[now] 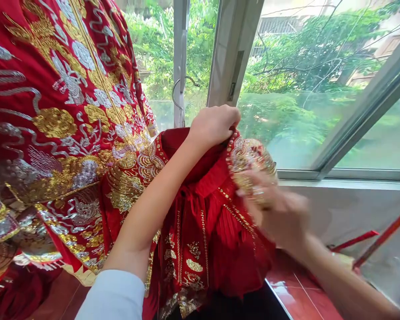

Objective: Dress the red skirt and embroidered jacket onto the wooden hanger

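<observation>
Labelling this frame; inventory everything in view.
Held garment: 1, red with gold, centre
Embroidered jacket: 1, red, gold, silver, left
Other cloth: count unclear, red, lower left
Hanger hook: 1, grey, above garment
Window: 1, grey frame, behind garment
Foliage: uncountable, green, outside
Wall: 1, grey, below window
Strips: 2, red, lower right
Floor tiles: several, red, bottom
Sleeve: 1, white, bottom
Left hand: 1, bare, at collar
Right hand: 1, bare, blurred, at garment
</observation>
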### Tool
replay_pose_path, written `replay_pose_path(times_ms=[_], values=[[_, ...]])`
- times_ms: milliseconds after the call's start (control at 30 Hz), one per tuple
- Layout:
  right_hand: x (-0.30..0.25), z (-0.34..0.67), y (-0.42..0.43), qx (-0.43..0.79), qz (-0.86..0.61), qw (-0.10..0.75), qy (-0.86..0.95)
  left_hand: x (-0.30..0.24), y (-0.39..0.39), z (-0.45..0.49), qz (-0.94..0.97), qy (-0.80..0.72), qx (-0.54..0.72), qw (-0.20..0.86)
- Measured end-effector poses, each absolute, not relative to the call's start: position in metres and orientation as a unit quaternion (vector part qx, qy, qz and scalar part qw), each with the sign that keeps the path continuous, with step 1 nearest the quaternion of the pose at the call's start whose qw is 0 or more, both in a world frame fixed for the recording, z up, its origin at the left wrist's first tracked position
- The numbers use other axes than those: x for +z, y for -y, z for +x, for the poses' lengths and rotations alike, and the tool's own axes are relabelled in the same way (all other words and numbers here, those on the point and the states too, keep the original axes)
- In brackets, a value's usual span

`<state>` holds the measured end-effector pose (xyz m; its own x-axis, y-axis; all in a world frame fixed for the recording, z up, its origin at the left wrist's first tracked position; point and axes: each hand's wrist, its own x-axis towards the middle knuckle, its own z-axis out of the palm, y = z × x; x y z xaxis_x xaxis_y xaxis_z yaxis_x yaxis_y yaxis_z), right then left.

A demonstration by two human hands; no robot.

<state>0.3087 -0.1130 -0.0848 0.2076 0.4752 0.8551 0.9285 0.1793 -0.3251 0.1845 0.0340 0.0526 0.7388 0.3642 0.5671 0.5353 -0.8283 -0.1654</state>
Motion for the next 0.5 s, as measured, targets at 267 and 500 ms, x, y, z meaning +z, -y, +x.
replay_pose_path(times_ms=[267, 500], values=[[-0.154, 0.294, 0.071, -0.125, -0.593, 0.485, 0.630, 0.013, -0.005, 0.160, -0.882, 0.178, -0.343, 0.269], [-0.123, 0.332, 0.090, -0.107, -0.576, 0.657, 0.476, -0.085, 0.011, 0.175, -0.882, 0.139, -0.276, 0.355]])
